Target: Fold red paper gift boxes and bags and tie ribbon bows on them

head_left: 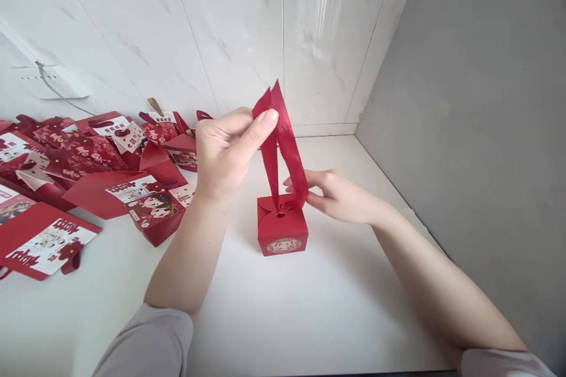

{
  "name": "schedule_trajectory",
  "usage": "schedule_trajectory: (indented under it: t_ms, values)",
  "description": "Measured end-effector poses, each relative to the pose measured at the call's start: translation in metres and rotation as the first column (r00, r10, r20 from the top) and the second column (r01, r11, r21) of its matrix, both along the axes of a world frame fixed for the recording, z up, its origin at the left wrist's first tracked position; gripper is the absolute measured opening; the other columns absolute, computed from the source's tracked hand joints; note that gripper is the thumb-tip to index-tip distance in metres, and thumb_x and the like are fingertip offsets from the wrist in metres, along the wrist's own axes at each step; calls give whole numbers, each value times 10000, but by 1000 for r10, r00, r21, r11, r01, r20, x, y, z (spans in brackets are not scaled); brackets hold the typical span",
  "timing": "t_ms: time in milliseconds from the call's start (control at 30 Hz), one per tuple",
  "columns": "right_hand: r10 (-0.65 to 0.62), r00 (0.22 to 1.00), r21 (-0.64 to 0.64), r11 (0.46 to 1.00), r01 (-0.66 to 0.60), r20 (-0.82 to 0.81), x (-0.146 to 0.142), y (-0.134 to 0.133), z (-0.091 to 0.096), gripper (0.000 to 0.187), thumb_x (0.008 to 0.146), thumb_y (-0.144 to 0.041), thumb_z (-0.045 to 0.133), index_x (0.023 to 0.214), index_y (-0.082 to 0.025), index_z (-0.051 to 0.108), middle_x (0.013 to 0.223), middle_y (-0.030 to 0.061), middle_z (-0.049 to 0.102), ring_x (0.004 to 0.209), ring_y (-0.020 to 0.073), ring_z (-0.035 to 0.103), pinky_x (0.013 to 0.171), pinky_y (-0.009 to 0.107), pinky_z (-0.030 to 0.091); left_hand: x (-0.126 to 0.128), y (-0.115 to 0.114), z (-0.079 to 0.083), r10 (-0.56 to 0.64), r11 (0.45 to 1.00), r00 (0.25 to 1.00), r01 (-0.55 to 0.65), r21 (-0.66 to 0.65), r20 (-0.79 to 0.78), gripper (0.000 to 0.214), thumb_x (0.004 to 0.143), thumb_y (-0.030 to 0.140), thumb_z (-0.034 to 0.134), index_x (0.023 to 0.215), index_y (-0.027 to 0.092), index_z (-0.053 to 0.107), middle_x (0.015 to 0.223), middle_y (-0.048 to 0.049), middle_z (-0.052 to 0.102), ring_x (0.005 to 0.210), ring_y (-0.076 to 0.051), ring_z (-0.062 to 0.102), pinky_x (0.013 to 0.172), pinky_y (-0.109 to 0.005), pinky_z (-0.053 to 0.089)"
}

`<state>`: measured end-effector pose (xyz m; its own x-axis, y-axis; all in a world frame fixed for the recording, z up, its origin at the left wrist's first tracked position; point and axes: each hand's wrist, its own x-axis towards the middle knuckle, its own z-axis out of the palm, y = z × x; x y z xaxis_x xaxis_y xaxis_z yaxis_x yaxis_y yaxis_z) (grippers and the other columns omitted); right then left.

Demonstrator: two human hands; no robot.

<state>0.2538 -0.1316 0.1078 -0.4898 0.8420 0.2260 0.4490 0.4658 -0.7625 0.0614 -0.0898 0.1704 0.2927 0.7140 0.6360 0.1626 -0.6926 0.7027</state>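
A small red gift box [283, 228] with a gold emblem on its front stands upright on the white table. Its curved top flaps are folded together, and a red ribbon [289, 144] rises from the hole in the top. My left hand [232, 150] pinches the ribbon near its pointed ends, above and left of the box. Lower down, my right hand [338, 193] is at the box's right rear, with thumb and fingers closed on the ribbon's lower right part. The ribbon partly hides my right fingertips.
Several red gift boxes and bags [88, 156] with printed pictures lie crowded on the left side of the table [318, 318]. A tiled wall [239, 29] stands behind, with a socket and grey cable [59, 91]. A grey panel [481, 106] bounds the right side.
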Motion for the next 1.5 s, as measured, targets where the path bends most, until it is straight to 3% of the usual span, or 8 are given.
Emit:
schedule_trajectory:
  t_ms: [133, 267, 400, 467, 667, 900, 1100, 1500]
  values:
    - [-20, 986, 45, 999, 12, 167, -6, 3, -11, 151, 860, -124, 501, 928, -237, 574, 909, 8, 680, 743, 166, 617, 622, 280, 455, 3, 0, -5, 62, 992, 997, -65, 104, 36, 412, 886, 444, 572, 555, 201, 547, 616, 6, 538, 742, -148, 584, 580, -293, 426]
    - [-120, 923, 80, 992, 98, 365, 2, -10, 0, 187, 859, -145, 505, 706, -231, 569, 610, -14, 589, 519, 155, 523, 474, 283, 347, 9, 12, -13, 104, 985, 995, -103, 140, -1, 469, 876, 423, 593, 491, 193, 453, 520, 2, 431, 636, -136, 508, 517, -293, 347]
    - [263, 941, -91, 964, -249, 211, 4, -19, 10, 139, 869, -169, 555, 850, -240, 673, 799, -10, 697, 692, 150, 638, 609, 266, 451, 19, 41, -35, 113, 988, 993, -107, 109, -44, 544, 861, 388, 603, 452, 181, 310, 494, 22, 257, 517, -101, 320, 499, -294, 227]
    - [316, 938, -24, 948, -316, 139, -3, -17, 5, 150, 887, -153, 543, 927, -227, 668, 926, 5, 705, 783, 145, 645, 677, 259, 467, 25, 54, -50, 63, 997, 985, -57, 42, -159, 551, 854, 366, 597, 453, 177, 270, 513, 31, 198, 508, -92, 230, 507, -293, 183]
    - [-8, 894, 338, 927, -161, 448, -25, -2, -24, 215, 925, -72, 429, 872, -172, 612, 822, 32, 633, 607, 121, 493, 525, 252, 331, 41, 64, -87, -152, 972, 872, 47, -228, -465, 508, 814, 367, 562, 443, 187, 267, 519, 40, 171, 514, -94, 154, 502, -287, 120]
    - [-126, 735, 527, 777, -344, 666, -31, 2, -31, 241, 832, 46, 457, 758, -149, 578, 744, 22, 587, 600, 133, 466, 553, 284, 313, 50, 66, -105, -178, 968, 825, 48, -247, -537, 479, 770, 324, 550, 380, 206, 297, 477, 37, 220, 518, -109, 163, 498, -297, 115]
    - [-240, 691, 644, 646, -410, 682, -35, 5, -39, 264, 806, 75, 415, 732, -141, 546, 696, 35, 580, 574, 148, 480, 546, 309, 298, 51, 68, -114, -220, 959, 795, 70, -275, -565, 370, 733, 324, 528, 405, 178, 440, 523, 62, 162, 518, -98, 141, 532, -241, 107]
    - [-330, 769, 737, 626, -256, 547, -27, 10, -48, 286, 869, 15, 347, 693, -170, 477, 584, -19, 436, 492, 114, 194, 457, 290, 136, 52, 62, -113, -255, 945, 767, 69, -319, -589, 432, 761, 334, 528, 376, 213, 372, 548, 38, 155, 554, -107, 124, 550, -297, 96]
